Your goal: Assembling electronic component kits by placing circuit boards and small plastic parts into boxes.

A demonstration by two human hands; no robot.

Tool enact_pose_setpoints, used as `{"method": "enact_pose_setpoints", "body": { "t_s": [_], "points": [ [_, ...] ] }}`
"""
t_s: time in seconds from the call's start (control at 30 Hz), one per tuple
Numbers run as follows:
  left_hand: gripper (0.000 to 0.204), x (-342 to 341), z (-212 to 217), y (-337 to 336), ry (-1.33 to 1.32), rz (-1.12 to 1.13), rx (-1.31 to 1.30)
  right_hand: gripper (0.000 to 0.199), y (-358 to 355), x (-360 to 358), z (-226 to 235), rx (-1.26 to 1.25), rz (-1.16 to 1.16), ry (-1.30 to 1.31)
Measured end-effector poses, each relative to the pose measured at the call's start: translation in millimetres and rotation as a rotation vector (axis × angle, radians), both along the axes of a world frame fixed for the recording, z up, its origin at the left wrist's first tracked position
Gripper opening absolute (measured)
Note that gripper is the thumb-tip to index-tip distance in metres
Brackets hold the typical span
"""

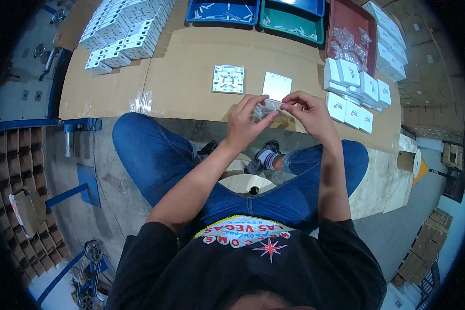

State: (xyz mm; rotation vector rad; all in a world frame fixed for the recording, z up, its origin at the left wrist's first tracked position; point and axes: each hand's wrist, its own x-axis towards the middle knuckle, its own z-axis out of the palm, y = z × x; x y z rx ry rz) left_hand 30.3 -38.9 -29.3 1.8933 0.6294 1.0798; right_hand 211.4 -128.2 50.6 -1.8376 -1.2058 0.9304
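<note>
Both my hands meet over the front edge of the cardboard-covered table (181,85). My left hand (245,121) and my right hand (307,111) together pinch a small clear plastic bag (266,109) with small parts inside. Just beyond the hands on the table lie a white square base plate with moulded ribs (228,79) and a plain white square cover (277,85).
Small white boxes (356,95) are stacked at the right, more of them (124,31) at the far left. Blue (222,11), green (292,23) and red (351,31) bins stand at the back; the red one holds clear bags. My knees are under the table edge.
</note>
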Motion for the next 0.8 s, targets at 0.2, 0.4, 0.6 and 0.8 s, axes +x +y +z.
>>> {"method": "enact_pose_setpoints", "body": {
  "t_s": [0.2, 0.4, 0.6, 0.8],
  "points": [
    [0.042, -1.0, 7.9, 0.6, -0.010, 0.036, 0.031, 0.014, -5.1, 0.9, 1.1, 0.107, 0.011, -0.115],
    [0.042, -5.2, 9.1, 4.8, -0.036, 0.008, 0.066, 0.016, -3.9, -4.8, 12.1, 0.073, 0.057, -0.227],
    [0.041, -5.2, 11.2, 1.9, -0.051, -0.024, 0.040, 0.016, -1.1, -18.9, 8.9, 0.161, 0.012, -0.170],
    [0.041, -4.5, 12.5, 2.0, -0.059, -0.032, 0.033, 0.014, 2.1, -25.8, -1.1, 0.139, -0.072, -0.065]
  ]
}}
